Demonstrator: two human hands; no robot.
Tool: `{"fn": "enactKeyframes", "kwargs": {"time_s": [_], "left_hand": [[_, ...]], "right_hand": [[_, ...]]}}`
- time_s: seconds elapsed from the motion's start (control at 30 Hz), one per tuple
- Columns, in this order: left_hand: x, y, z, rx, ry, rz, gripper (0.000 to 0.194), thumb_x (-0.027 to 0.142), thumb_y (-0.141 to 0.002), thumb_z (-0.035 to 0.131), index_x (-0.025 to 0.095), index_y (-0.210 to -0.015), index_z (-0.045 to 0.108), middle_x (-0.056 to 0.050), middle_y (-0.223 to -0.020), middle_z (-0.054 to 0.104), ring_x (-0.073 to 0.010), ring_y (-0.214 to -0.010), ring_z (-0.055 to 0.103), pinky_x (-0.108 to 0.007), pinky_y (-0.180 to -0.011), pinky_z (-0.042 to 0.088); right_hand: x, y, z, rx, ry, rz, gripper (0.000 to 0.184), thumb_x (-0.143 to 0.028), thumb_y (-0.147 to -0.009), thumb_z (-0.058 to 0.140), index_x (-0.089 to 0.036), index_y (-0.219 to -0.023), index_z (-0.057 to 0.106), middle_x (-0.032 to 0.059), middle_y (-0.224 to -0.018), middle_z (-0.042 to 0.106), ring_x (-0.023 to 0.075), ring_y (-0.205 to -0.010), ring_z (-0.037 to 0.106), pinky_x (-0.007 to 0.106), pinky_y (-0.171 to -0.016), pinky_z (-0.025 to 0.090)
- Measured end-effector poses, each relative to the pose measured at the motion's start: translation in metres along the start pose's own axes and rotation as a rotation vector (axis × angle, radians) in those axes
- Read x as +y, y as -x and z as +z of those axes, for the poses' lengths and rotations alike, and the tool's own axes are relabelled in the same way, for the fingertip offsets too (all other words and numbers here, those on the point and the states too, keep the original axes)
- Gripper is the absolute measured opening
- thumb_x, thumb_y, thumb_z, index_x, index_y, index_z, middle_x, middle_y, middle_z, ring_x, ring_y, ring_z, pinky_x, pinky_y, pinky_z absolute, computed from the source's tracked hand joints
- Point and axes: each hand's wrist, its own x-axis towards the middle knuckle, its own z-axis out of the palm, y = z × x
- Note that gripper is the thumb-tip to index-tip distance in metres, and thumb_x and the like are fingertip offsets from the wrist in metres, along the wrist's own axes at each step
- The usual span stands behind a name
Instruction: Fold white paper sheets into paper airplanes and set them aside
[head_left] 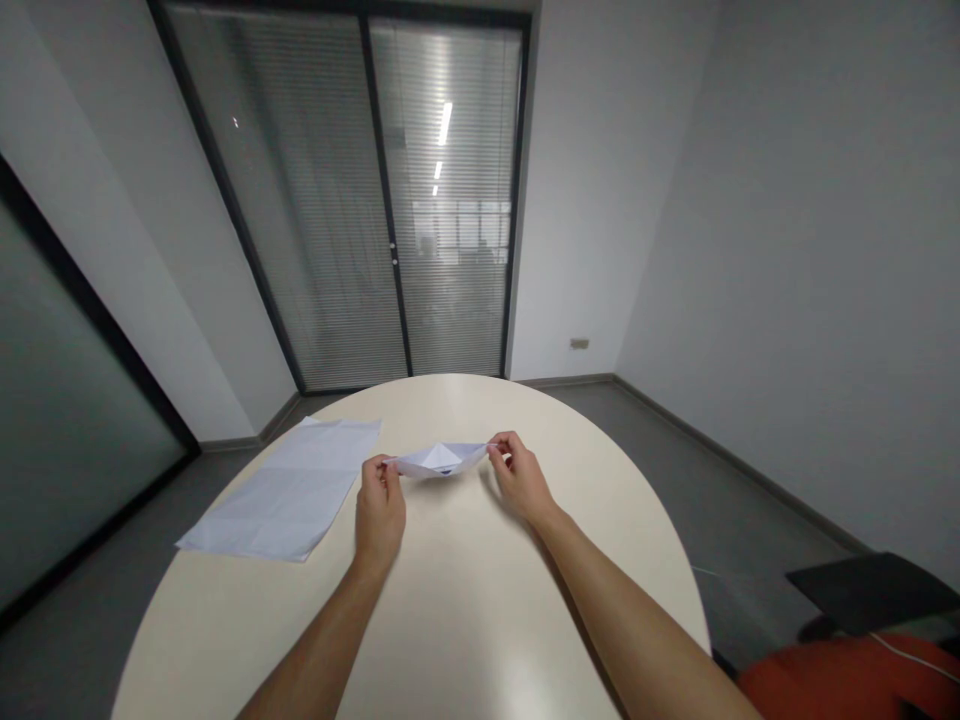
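Note:
A small white folded paper boat (440,459) is held just above the round cream table (465,600). My left hand (379,508) pinches its left tip with closed fingers. My right hand (517,478) pinches its right tip the same way. The boat stretches between the two hands, its pointed middle showing upward.
A creased white paper sheet (289,490) lies flat on the table to the left of my hands. Glass sliding doors with blinds (375,200) stand beyond the table. A dark chair and an orange object (862,660) sit at the lower right.

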Motion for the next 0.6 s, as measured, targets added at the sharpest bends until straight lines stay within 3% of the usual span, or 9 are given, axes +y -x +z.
{"fn": "enactKeyframes", "kwargs": {"time_s": [0.27, 0.6], "left_hand": [[0.0007, -0.0018, 0.0, 0.026, 0.022, -0.043, 0.023, 0.042, -0.097, 0.044, 0.023, -0.107, 0.051, -0.005, -0.091, 0.068, -0.0232, -0.089, 0.069, -0.038, -0.083, 0.053], [-0.002, -0.0075, 0.0014, 0.025, 0.039, -0.204, 0.019, 0.036, -0.091, 0.049, 0.021, -0.101, 0.054, -0.007, -0.088, 0.071, -0.0225, -0.085, 0.072, -0.035, -0.079, 0.056]], "right_hand": [[0.0034, -0.0001, -0.0009, 0.024, -0.01, 0.021, 0.022, -0.043, -0.098, 0.048, -0.022, -0.103, 0.056, 0.0, -0.082, 0.063, 0.0149, -0.063, 0.052, 0.027, -0.061, 0.039], [0.0049, -0.0012, -0.0029, -0.023, 0.023, 0.06, 0.022, -0.041, -0.098, 0.047, -0.022, -0.1, 0.056, 0.0013, -0.083, 0.066, 0.0163, -0.068, 0.057, 0.028, -0.063, 0.039]]}}
